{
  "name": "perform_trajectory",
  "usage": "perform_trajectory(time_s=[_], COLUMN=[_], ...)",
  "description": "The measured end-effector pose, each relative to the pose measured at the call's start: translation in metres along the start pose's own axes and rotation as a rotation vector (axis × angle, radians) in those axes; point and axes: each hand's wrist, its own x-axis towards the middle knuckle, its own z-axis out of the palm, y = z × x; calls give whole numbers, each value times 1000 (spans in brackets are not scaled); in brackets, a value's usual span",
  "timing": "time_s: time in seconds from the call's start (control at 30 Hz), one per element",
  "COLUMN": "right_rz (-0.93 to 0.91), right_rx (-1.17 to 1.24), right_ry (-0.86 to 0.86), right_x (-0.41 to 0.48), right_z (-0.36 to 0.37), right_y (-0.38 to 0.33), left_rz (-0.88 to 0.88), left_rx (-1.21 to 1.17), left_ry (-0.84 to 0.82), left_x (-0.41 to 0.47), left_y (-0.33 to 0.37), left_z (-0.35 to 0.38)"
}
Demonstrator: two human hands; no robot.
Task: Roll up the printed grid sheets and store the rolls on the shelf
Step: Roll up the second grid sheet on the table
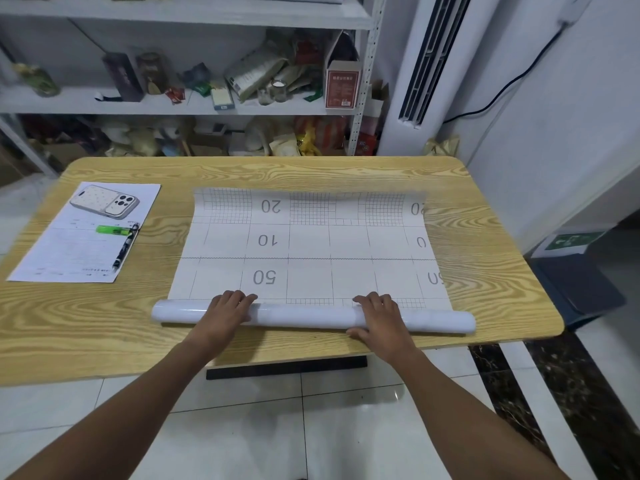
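Along near edge of wooden table, gripping white roll of printed grid sheet: left hand left of middle, right hand right, fingers curled over top.

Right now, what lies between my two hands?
Only a bare stretch of the roll, which the left hand and right hand both hold; the head view shows it.

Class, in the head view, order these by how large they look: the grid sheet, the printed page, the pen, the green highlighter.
1. The grid sheet, largest by far.
2. The printed page.
3. The pen and the green highlighter are not ranked: the pen looks longer, the highlighter thicker.
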Motion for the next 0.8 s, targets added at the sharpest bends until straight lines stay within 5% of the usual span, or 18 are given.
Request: perform_trajectory(time_s=[0.8], right_rz=[30], right_rx=[-15], right_ry=[-26], right_x=[0], right_z=[0], right_y=[-4], left_rz=[-63], left_rx=[-37], left_ry=[-103], left_x=[2], left_y=[10], left_z=[-16])
